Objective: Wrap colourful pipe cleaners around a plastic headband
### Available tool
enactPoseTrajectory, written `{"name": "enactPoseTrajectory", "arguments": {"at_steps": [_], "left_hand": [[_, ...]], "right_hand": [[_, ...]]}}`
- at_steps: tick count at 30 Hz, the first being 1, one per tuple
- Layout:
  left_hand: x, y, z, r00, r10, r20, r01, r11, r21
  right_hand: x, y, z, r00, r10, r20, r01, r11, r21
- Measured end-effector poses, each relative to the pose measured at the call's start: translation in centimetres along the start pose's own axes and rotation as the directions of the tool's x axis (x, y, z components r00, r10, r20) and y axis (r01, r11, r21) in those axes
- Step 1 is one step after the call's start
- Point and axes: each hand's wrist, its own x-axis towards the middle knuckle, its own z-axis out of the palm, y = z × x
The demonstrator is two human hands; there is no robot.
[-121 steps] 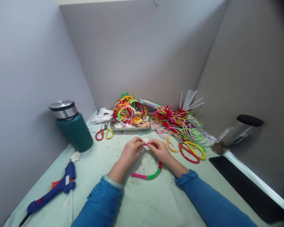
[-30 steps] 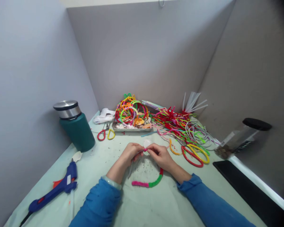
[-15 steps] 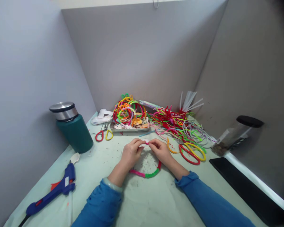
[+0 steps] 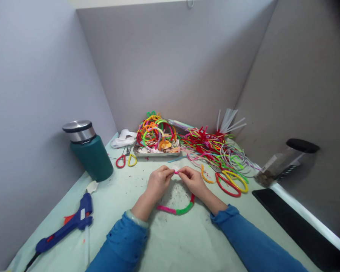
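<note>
My left hand and my right hand meet above the middle of the table, thumbs and fingers pinched. Between the fingertips shows a short bright pink bit of fuzzy pipe cleaner. Below, curving from one hand to the other, is a pipe cleaner ring with pink, green and red sections. My hands cover its sides, so I cannot tell whether the pink bit is part of the ring. A small pale round patch lies just behind the fingertips.
Behind my hands, a metal tray holds colourful pipe cleaner shapes. Loose pipe cleaners and large scissors lie right of it. Smaller scissors, a green bottle and a blue glue gun are left. A clear jar stands right.
Both hands keep their pinch on the pink bit, with only slight finger movement. The whole view has shifted a little.
</note>
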Motion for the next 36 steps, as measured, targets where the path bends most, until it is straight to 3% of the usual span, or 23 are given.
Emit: {"name": "enactPoseTrajectory", "arguments": {"at_steps": [6, 11, 15, 19, 22, 27, 36], "left_hand": [[0.1, 0.2, 0.0, 0.997, -0.077, 0.002, 0.077, 0.996, -0.046], [0.5, -0.1, 0.3, 0.971, -0.229, 0.069, 0.239, 0.948, -0.208], [0.7, -0.3, 0.3, 0.911, -0.358, 0.203, 0.41, 0.838, -0.359], [0.8, 0.2, -0.3, 0.815, -0.441, 0.376, 0.579, 0.651, -0.491], [0.8, 0.6, -0.9, 0.764, -0.447, 0.466, 0.645, 0.55, -0.53], [0.8, 0.7, -1.2, 0.729, -0.427, 0.535, 0.683, 0.502, -0.53], [0.4, -0.2, -0.7, 0.733, -0.335, 0.592, 0.677, 0.443, -0.588]], "right_hand": [[-0.1, 0.0, 0.0, 1.0, -0.013, -0.003, 0.013, 0.999, -0.03], [-0.2, -0.1, 0.0, 1.0, -0.027, 0.014, 0.028, 0.999, -0.038], [-0.3, -0.3, 0.1, 0.999, -0.033, 0.029, 0.034, 0.999, -0.032], [-0.4, -0.5, 0.1, 0.998, -0.039, 0.041, 0.04, 0.999, -0.031], [-0.4, -0.7, 0.1, 0.997, -0.052, 0.057, 0.054, 0.998, -0.03], [-0.4, -0.9, 0.1, 0.995, -0.075, 0.065, 0.078, 0.995, -0.055], [-0.3, -1.0, -0.1, 0.993, -0.072, 0.093, 0.077, 0.996, -0.049]]}}
